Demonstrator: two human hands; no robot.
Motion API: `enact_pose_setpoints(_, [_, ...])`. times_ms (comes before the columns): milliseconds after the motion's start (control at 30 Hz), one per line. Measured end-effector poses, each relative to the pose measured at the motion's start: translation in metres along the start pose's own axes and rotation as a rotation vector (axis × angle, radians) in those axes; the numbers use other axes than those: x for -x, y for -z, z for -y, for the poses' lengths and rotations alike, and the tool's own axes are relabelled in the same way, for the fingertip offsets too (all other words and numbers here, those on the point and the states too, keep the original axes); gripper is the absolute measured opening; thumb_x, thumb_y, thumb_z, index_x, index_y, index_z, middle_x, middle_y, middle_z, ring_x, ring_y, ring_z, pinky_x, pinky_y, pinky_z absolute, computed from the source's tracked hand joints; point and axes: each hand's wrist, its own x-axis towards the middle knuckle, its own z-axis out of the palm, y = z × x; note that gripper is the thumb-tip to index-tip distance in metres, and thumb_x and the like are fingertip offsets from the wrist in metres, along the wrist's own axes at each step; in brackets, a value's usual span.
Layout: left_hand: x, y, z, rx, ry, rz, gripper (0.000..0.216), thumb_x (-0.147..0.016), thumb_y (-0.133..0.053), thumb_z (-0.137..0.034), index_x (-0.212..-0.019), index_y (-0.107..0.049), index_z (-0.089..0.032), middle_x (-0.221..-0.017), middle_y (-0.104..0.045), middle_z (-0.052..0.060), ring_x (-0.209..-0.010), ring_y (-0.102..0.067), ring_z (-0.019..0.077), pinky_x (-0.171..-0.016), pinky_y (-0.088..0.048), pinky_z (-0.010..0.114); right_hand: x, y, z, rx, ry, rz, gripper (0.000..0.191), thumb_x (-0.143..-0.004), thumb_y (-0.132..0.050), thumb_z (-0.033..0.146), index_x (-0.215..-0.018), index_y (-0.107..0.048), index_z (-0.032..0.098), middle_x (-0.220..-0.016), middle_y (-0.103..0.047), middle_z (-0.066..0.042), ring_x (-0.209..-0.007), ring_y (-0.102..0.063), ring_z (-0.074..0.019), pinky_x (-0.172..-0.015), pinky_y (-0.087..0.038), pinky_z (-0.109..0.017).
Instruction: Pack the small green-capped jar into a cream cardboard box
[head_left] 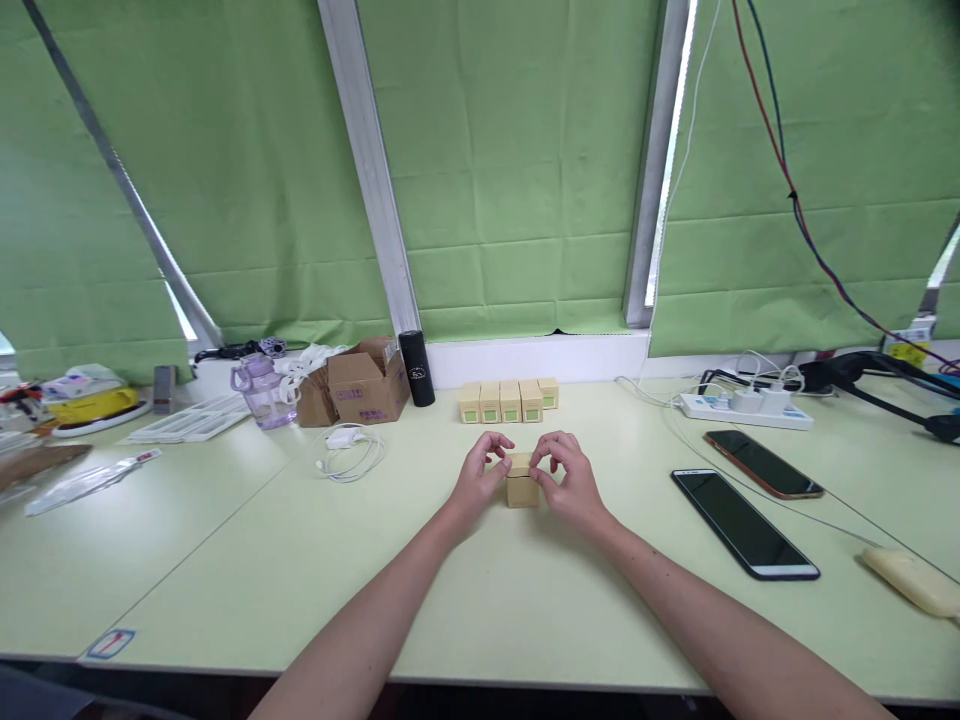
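A small tan cardboard box (522, 487) stands on the pale green table (420, 600) in front of me. My left hand (481, 478) grips its left side, fingers curled over the top edge. My right hand (568, 478) grips its right side in the same way, fingertips pinched at the top. Behind the box, near the window sill, a row of several small yellow boxes with green labels (508, 400) stands side by side.
Two dark phones (742, 522) (763, 464) lie to the right, with a white power strip (746, 408) and cables behind them. A black cylinder (417, 368), a brown carton (367, 382), a purple bottle (260, 391) and a white cable (349, 450) are at the left.
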Motion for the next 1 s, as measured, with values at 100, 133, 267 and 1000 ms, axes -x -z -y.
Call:
enact_pose_setpoints(100, [0.0002,0.0002,0.0006,-0.002,-0.002,0.007,0.023,-0.091,-0.061,-0.039,-0.107,-0.059,-0.023,-0.118,-0.064,0.008,-0.111,-0.058,0.0259,-0.098,-0.040,0.040,0.0003,0.0000,-0.0011,0.009,0.010,0.007,0.013,-0.081,-0.064,0.013,-0.082,-0.064,0.026,-0.100,-0.064,-0.008,-0.100,-0.055,-0.0275,-0.072,-0.047,-0.038])
enact_pose_setpoints(133, [0.0003,0.0002,0.0004,-0.003,-0.001,0.010,0.023,-0.090,-0.061,-0.038,-0.108,-0.059,-0.023,-0.118,-0.064,0.008,-0.110,-0.058,0.0258,-0.099,-0.040,0.040,0.0004,-0.0001,-0.0015,0.012,0.014,0.008,0.013,-0.081,-0.064,0.012,-0.082,-0.064,0.026,-0.100,-0.064,-0.008,-0.100,-0.055,-0.0275,-0.072,-0.047,-0.038])
enact_pose_setpoints(267, [0.0009,0.0001,-0.0013,-0.010,0.004,0.010,0.023,-0.088,-0.062,-0.035,-0.107,-0.058,-0.023,-0.118,-0.064,0.008,-0.110,-0.057,0.0260,-0.100,-0.040,0.040,0.0013,-0.0004,-0.0031,0.030,0.027,0.014,0.015,-0.080,-0.063,0.011,-0.081,-0.064,0.025,-0.099,-0.064,-0.007,-0.101,-0.055,-0.0275,-0.073,-0.048,-0.038])
enact_pose_setpoints(1000, [0.0026,-0.0012,-0.0003,0.005,0.023,0.047,0.027,-0.084,-0.062,-0.024,-0.110,-0.059,-0.024,-0.122,-0.062,0.007,-0.113,-0.055,0.0250,-0.103,-0.041,0.040,0.0031,0.0015,-0.0079,0.138,0.128,0.049,0.020,-0.075,-0.065,0.007,-0.078,-0.061,0.026,-0.097,-0.065,-0.007,-0.104,-0.055,-0.0297,-0.078,-0.051,-0.043])
